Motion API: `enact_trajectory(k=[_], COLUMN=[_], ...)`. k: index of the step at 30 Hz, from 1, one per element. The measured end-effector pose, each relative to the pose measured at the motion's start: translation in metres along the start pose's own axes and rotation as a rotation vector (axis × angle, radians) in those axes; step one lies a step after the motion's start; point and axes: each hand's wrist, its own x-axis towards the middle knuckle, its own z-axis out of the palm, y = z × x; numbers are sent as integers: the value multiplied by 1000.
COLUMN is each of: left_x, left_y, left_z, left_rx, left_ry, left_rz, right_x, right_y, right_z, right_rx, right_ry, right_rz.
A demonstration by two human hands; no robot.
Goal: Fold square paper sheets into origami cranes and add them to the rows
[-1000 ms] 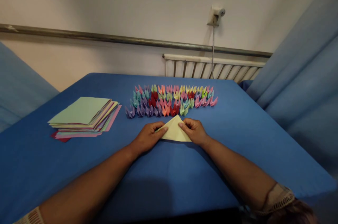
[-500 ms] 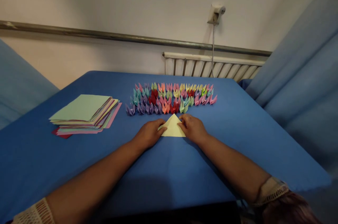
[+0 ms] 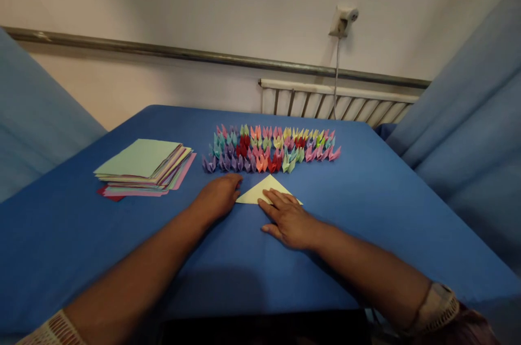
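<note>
A pale yellow sheet of origami paper (image 3: 254,193), folded into a triangle, lies on the blue table with its point facing away from me. My right hand (image 3: 287,220) rests flat on its right half, fingers stretched over the paper near the front fold and thumb spread toward me. Beside the left corner is my left hand (image 3: 217,196), loosely bent, with a gap between thumb and fingers. Its fingertips are close to that corner; whether they touch it I cannot tell. Just beyond the triangle stand rows of small folded paper cranes (image 3: 262,163) in many colours.
A stack of coloured paper sheets (image 3: 140,158) sits to the left on the blue tablecloth (image 3: 366,215). Behind the table are a metal rail (image 3: 195,56), a radiator (image 3: 301,95) and a wall socket with a cord (image 3: 344,22). Blue curtains (image 3: 468,133) hang at both sides.
The paper has opened from a narrower shape between both hands into a wide flat triangle. My right hand has moved onto it and flattened; my left hand has drawn back to the left corner.
</note>
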Motion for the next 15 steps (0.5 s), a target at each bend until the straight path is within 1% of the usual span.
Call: enact_trajectory(k=[2, 3, 4, 6, 7, 8, 9, 11, 13, 15], left_x=[-11, -17, -25, -40, -47, -54, -59, -67, -74, -79], left_y=[9, 17, 26, 43, 49, 53, 54, 48, 38, 27], left_z=[5, 10, 17, 31, 37, 41, 44, 44, 39, 31], left_rx=[10, -38, -92, -143, -122, -80, -34, 67, 154, 205], left_ry=[87, 115, 111, -7, -33, -45, -47, -91, -95, -70], left_rz=[14, 31, 73, 240, 284, 293, 277, 254, 199, 140], right_x=[0, 0, 0, 0, 1, 1, 1, 1, 2, 1], right_y=[1, 1, 1, 1, 1, 1, 1, 2, 2, 2], right_z=[0, 0, 0, 1, 1, 1, 1, 1, 1, 1], right_rx=[4, 6, 7, 9, 9, 8, 8, 6, 0, -6], right_ry=[-7, -4, 1, 14, 17, 17, 15, 9, 11, 16], right_rz=[-2, -2, -4, -7, -8, -9, -9, -5, 2, 8])
